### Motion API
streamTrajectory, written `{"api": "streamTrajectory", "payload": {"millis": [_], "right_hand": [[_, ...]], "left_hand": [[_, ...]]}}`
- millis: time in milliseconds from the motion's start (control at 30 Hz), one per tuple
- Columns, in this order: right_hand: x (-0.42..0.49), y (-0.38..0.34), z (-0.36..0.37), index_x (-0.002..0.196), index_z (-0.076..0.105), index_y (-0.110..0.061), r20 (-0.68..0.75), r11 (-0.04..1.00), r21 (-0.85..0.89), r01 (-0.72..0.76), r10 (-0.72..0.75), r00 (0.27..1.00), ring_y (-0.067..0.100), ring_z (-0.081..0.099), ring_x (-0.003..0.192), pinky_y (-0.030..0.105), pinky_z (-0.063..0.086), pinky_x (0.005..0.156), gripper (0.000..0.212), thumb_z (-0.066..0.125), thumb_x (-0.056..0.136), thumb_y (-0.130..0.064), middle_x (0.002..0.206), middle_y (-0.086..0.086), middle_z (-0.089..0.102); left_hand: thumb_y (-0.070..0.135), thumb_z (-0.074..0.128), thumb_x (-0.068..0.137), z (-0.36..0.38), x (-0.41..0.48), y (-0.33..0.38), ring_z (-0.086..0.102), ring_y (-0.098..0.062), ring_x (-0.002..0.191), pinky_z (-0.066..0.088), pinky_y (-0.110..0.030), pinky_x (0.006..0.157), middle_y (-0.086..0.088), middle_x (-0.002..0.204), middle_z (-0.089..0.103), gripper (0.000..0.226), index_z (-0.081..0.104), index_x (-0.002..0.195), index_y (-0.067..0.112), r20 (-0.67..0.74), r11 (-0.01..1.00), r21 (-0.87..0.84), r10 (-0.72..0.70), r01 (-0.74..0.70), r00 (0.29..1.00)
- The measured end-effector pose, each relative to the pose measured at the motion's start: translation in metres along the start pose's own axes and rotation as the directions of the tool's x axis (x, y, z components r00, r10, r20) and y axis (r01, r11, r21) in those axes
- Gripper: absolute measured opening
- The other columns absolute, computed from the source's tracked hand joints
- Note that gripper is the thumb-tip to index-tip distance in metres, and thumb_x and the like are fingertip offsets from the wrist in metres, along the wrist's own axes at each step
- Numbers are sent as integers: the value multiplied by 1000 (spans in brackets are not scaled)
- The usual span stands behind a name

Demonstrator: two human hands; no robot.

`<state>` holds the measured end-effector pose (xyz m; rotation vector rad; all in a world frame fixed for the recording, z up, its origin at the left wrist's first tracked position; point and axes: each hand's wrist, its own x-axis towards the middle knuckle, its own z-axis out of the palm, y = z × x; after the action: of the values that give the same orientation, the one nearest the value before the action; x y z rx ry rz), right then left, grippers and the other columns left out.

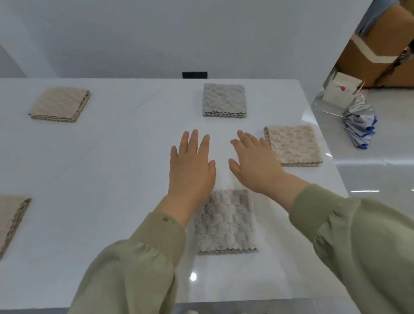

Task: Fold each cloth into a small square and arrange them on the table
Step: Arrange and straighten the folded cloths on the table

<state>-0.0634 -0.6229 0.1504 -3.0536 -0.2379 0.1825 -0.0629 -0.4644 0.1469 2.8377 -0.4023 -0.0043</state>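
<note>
Both flat and empty, my left hand [191, 167] and right hand [254, 162] have the grey cloth [223, 223] just behind them, equally near.

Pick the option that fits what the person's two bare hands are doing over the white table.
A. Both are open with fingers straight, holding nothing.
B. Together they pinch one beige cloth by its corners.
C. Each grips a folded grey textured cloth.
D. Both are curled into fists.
A: the left hand and the right hand are spread flat with straight fingers above the white table, and no fingers curl round any cloth.
</note>
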Motion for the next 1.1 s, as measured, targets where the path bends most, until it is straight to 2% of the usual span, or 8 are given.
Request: {"api": "streamTrajectory", "payload": {"millis": [333, 600, 667, 733, 800, 900, 1000, 1100], "right_hand": [[-16, 28, -3, 145, 26, -10, 66, 981, 158, 116, -128, 990, 23, 14, 144, 40, 13, 118, 53, 37, 99, -32, 157, 11, 15], [7, 75, 14, 145, 29, -11, 183, 886, 231, 403, -446, 876, 21, 16, 143, 30, 12, 115, 52, 41, 98, -30, 156, 9, 18], [15, 83, 19, 145, 28, -12, 225, 845, 255, 470, -525, 821, 19, 16, 143, 29, 14, 114, 52, 41, 99, -30, 157, 6, 18], [23, 86, 24, 145, 29, -14, 256, 817, 326, 475, -560, 787, 18, 18, 143, 28, 16, 113, 50, 40, 99, -30, 156, 3, 20], [32, 83, 31, 143, 33, -14, 281, 806, 444, 391, -539, 794, 17, 27, 139, 27, 21, 109, 46, 39, 100, -29, 152, 2, 29], [44, 70, 45, 138, 41, -14, 311, 764, 599, 241, -499, 809, 18, 39, 131, 23, 28, 101, 41, 38, 100, -29, 144, 4, 42], [50, 46, 54, 137, 43, -14, 295, 683, 695, 225, -556, 777, 10, 42, 127, 17, 28, 96, 39, 39, 100, -27, 140, -1, 45], [52, 22, 63, 136, 46, -14, 290, 598, 778, 193, -614, 735, 4, 43, 121, 12, 30, 93, 38, 40, 99, -23, 136, -5, 48]], "left_hand": [[24, 35, 100, 19, -25, 31, 2, -21, 146, 7, -40, 119, -7, 159, 8, 54, 16, 149, 14, 36, 946, -240, -216, 219, 976], [17, 37, 98, 59, -45, 68, 6, -21, 146, 8, -35, 119, -7, 158, 14, 51, 23, 148, 13, -6, 763, -410, -551, 500, 835], [16, 38, 98, 71, -54, 81, 8, -21, 146, 10, -35, 119, -6, 157, 15, 50, 26, 147, 12, -69, 675, -488, -661, 553, 747], [14, 41, 96, 84, -64, 92, 10, -19, 145, 12, -32, 118, -5, 157, 14, 51, 28, 146, 12, -134, 538, -602, -797, 591, 589], [12, 40, 97, 96, -78, 105, 8, -14, 145, 11, -21, 113, -2, 158, 9, 52, 25, 147, 13, -93, 282, -769, -937, 574, 336], [15, 36, 100, 114, -93, 126, 7, -8, 144, 10, -18, 111, 2, 158, 7, 50, 20, 148, 18, 34, -26, -937, -999, 349, 16], [20, 33, 102, 131, -94, 138, 12, -5, 143, 13, -27, 118, 8, 157, 12, 48, 18, 148, 23, 42, -64, -975, -994, 215, -105], [21, 33, 102, 139, -85, 139, 14, 2, 140, 12, -17, 115, 11, 155, 16, 49, 18, 148, 23, 13, -33, -987, -992, 155, -128]]}}
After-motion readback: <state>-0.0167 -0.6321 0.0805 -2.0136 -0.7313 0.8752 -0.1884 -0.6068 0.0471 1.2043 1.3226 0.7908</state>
